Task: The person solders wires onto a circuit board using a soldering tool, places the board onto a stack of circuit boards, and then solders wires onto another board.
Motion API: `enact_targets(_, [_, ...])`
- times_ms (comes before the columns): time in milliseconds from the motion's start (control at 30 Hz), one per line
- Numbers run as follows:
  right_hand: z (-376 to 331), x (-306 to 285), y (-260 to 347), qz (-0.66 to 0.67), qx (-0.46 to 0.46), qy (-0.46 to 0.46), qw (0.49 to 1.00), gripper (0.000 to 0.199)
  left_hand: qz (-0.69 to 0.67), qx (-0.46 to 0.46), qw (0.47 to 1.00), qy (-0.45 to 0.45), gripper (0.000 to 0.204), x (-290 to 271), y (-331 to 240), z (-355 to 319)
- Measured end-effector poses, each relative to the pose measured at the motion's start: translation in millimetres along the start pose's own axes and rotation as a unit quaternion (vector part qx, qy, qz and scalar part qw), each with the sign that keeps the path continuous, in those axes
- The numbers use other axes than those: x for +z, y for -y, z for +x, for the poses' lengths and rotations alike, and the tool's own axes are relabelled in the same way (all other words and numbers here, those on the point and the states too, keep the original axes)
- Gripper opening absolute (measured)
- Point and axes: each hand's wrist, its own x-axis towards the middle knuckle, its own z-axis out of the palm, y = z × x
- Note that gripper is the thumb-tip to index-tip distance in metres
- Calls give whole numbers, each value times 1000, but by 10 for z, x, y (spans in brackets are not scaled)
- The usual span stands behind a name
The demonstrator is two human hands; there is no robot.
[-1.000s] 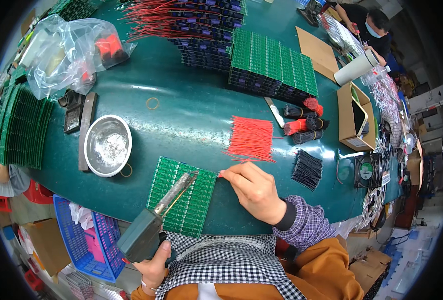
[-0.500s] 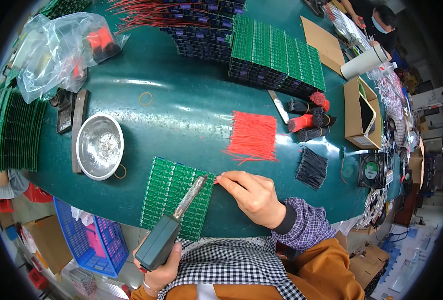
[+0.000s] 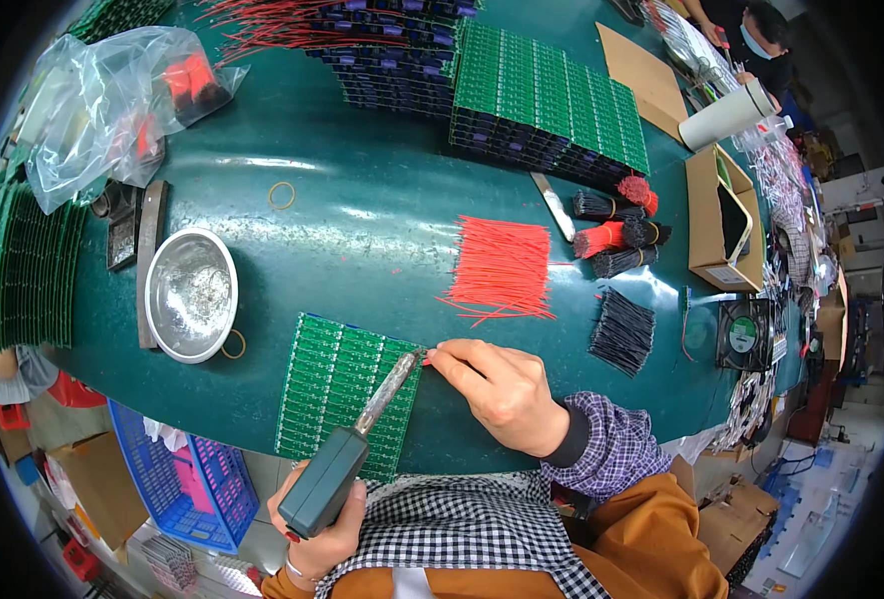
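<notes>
My left hand [image 3: 334, 529] is closed round the dark green handle of a soldering iron [image 3: 328, 482]. The iron's metal tip reaches the upper right corner of a green circuit board panel [image 3: 334, 384], which lies flat on the table before me. Between thumb and forefinger my right hand [image 3: 502, 391] pinches a short red wire [image 3: 428, 361] at that same corner. Its contact with the board is too small to make out. Beyond the right hand lie a pile of red wires [image 3: 502, 265] and a smaller pile of black wires [image 3: 621, 331].
A white-rimmed metal bowl [image 3: 192, 344] stands left on the green table, beside a metal bar [image 3: 150, 265]. Stacked green boards [image 3: 552, 100] fill the far side. Right are wire bundles [image 3: 616, 235], a cardboard box [image 3: 706, 225] and a small fan [image 3: 744, 337]. Another person sits far right.
The soldering iron's tip has shifted slightly right along the board's corner, the left hand moving with it. My right hand keeps its pinch on the red wire. The view has shifted slightly.
</notes>
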Motion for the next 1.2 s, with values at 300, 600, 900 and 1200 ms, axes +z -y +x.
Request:
enact_targets(300, [4,-4,4,-1,-1,0,1000,24,-3,-12,1000,1,28,5,50,-22])
enact_targets(600, [2,5,11,-2,2,-5,1000,24,34,6,999,-9,27,-74,243,-220])
enact_targets(900, [19,8,43,5,14,-32,999,27,-15,-8,1000,-22,30,-50,127,-223])
enact_targets(1200, [-62,48,77,34,-6,-62,997,26,1,13,999,-39,31,-75,81,-160])
